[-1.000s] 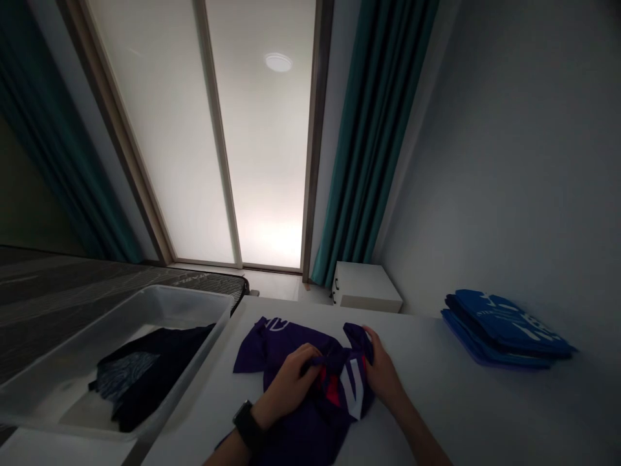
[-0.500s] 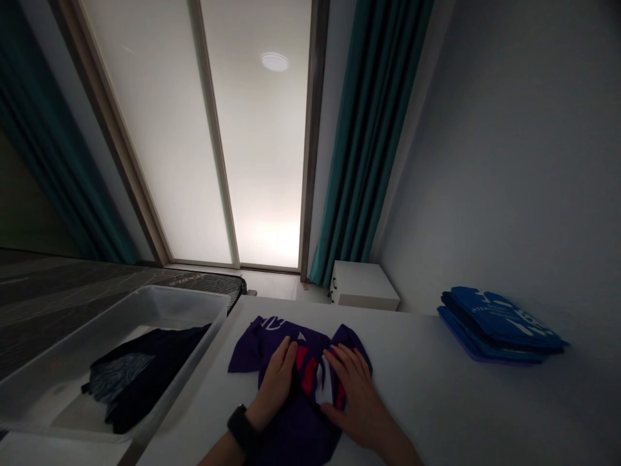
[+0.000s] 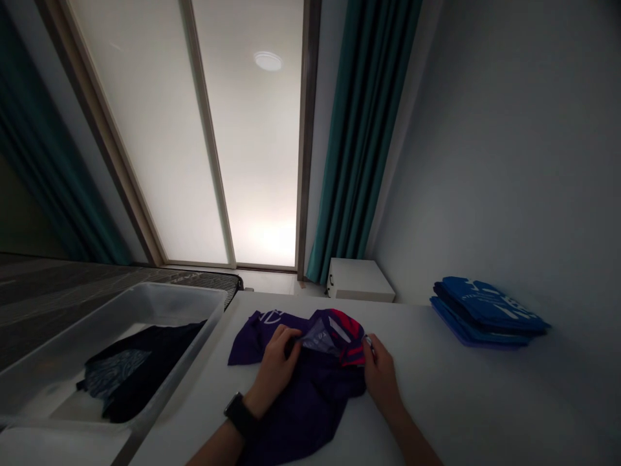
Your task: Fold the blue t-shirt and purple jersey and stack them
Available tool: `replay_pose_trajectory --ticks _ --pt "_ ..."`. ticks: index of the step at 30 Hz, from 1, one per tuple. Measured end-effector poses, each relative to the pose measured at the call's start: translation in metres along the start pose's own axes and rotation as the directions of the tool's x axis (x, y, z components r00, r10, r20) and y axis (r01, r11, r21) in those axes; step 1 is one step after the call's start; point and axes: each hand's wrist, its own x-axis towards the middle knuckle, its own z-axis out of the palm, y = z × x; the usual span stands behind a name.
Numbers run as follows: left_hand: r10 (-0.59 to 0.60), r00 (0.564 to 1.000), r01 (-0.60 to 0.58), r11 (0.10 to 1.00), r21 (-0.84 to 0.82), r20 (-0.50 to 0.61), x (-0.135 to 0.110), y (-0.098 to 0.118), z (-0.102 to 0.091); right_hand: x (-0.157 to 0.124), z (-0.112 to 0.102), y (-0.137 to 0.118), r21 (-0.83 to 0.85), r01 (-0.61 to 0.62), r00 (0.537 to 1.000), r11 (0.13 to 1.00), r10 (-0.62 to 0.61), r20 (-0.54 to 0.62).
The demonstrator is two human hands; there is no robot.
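White tabletop (image 3: 490, 395) with a translucent plastic bin (image 3: 184, 290) of dark clothes (image 3: 140, 375) beside its left edge, and a neatly folded stack of blue shirts (image 3: 485, 310) at far right. Mid-table, a purple jersey (image 3: 310, 414), bunched and far from flat, red trim turned up. Left hand (image 3: 274, 369) curled, pinching cloth; right hand (image 3: 381, 378) pinching the jersey's edge between fingertips, as far as the view shows.

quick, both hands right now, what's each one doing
Left hand: closed, pinching the purple jersey.
Right hand: closed, pinching the jersey's edge.
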Motion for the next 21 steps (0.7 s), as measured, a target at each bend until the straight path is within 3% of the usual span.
replay_pose_trajectory --ticks 3,7,12,16,21 --pt "-0.012 1.000 0.013 0.999 0.046 -0.028 0.004 -0.002 -0.007 0.004 -0.008 -0.002 0.039 -0.049 0.997 0.998 0.051 -0.064" --pt "-0.050 0.994 0.063 0.989 0.136 -0.098 0.006 -0.006 -0.014 0.005 -0.015 -0.003 0.067 -0.061 0.996 0.996 0.065 -0.067" --pt "0.082 0.972 -0.013 0.956 0.293 -0.223 0.009 -0.017 -0.021 0.004 -0.018 -0.003 0.031 -0.033 0.990 0.999 0.037 -0.135" --pt "0.067 0.968 -0.002 0.965 0.261 -0.240 0.013 -0.026 -0.030 0.006 -0.024 -0.003 0.017 -0.035 0.978 0.999 0.038 -0.207" --pt "-0.088 0.978 0.113 0.985 0.130 -0.190 0.017 -0.020 -0.041 0.011 -0.027 0.008 0.033 -0.101 0.977 0.994 0.105 -0.184"
